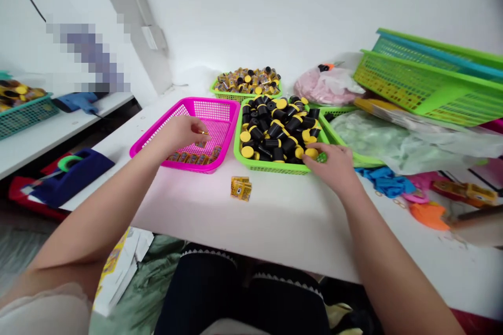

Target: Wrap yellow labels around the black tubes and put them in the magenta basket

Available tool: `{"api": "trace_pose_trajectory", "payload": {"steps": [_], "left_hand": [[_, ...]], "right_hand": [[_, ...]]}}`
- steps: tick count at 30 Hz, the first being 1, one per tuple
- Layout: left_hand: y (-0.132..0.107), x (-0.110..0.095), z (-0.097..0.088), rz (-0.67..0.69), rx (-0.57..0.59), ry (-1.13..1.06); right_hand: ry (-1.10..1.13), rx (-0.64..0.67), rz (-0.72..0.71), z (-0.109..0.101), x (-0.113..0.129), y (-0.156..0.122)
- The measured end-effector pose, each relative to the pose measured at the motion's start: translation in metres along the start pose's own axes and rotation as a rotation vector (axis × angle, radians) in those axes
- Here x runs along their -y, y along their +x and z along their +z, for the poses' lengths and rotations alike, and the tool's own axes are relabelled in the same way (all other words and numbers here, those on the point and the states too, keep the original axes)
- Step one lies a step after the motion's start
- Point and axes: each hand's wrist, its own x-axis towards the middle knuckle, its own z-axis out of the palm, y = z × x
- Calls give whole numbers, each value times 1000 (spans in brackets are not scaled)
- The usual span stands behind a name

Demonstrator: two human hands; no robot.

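My left hand [184, 133] is over the pink basket [135, 151], its fingers closed on a small container wrapped in a printed label [201, 143]. Below it, a row of similar labelled containers [192, 159] lies along the near side of the basket. At the front right corner of the green basket [275, 167], my right hand [332, 163] has its fingers around a yellow-capped black canister [312, 153]. Something small and green [322, 157] shows at its fingers. Black canisters with yellow caps [277, 128] fill that basket. A few yellow printed labels [241, 188] lie on the white table [275, 220].
Behind stands another green basket of labelled canisters [247, 82]. Stacked baskets [428, 84] and plastic bags [377, 136] are at the right, near an orange object [429, 215]. A blue tape dispenser [80, 175] sits at the left edge.
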Motion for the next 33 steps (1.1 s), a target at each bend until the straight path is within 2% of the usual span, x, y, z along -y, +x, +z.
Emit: {"api": "trace_pose_trajectory", "payload": {"steps": [3, 8, 10, 12, 14, 15, 17, 18, 19, 20, 23, 25, 29, 31, 33], "left_hand": [[22, 7, 13, -26, 112, 133], [36, 5, 39, -34, 176, 222], [34, 3, 39, -17, 188, 244], [25, -4, 35, 17, 140, 257], [7, -15, 32, 78, 24, 260], [-6, -22, 33, 154, -48, 249], [-37, -35, 46, 405, -123, 210], [-54, -41, 58, 565, -98, 187], [-71, -44, 72, 693, -16, 194], [-87, -46, 87, 764, 37, 238], [-133, -43, 129, 766, 31, 404], [-161, -38, 144, 781, -17, 446], [-206, -35, 145, 878, -148, 517], [-219, -36, 139, 911, -133, 541], [-223, -37, 132, 931, -64, 515]], "right_hand": [[79, 17, 50, -5, 1, 2], [109, -144, 40, -11, 9, -9], [143, -230, 1, -15, 14, -15], [196, -336, -46, -20, 20, -20], [233, -427, -102, -24, 25, -23], [246, -464, -131, -26, 26, -24], [262, -512, -182, -27, 27, -24], [266, -524, -202, -27, 27, -25], [268, -532, -218, -26, 27, -25], [270, -535, -229, -25, 26, -25], [282, -518, -254, -21, 25, -26], [289, -504, -272, -19, 26, -27], [299, -479, -285, -16, 28, -29], [304, -467, -286, -16, 30, -30], [303, -462, -290, -15, 31, -30]]}}
